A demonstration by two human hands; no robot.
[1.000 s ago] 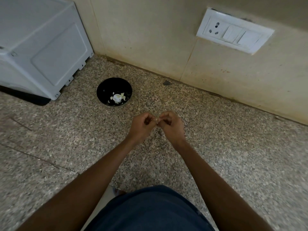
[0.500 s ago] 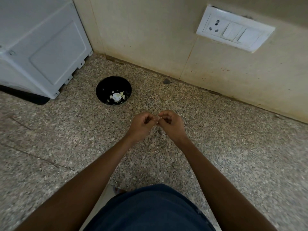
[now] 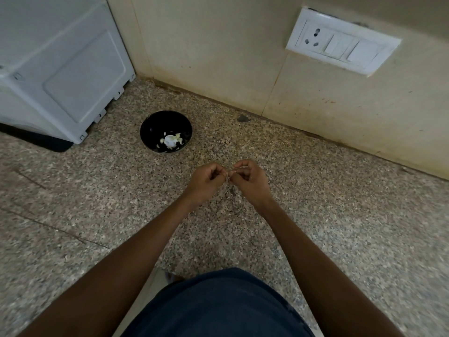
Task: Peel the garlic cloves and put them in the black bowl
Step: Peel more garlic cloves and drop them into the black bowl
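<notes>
My left hand (image 3: 206, 182) and my right hand (image 3: 250, 182) meet fingertip to fingertip above the speckled stone counter (image 3: 340, 215). Between the fingertips both pinch a small pale garlic clove (image 3: 228, 171), mostly hidden by the fingers. The black bowl (image 3: 155, 122) stands on the counter up and to the left of my hands, about a hand's width away. Inside it lie white garlic pieces and flakes of skin (image 3: 170, 140).
A white appliance (image 3: 60, 69) fills the far left corner, close to the bowl. The beige wall (image 3: 218, 57) runs along the back of the counter and carries a white socket and switch plate (image 3: 342, 41). My dark blue clothing (image 3: 218, 305) shows at the bottom edge.
My hands stay together on the clove, with only small finger movements. The bowl has not moved.
</notes>
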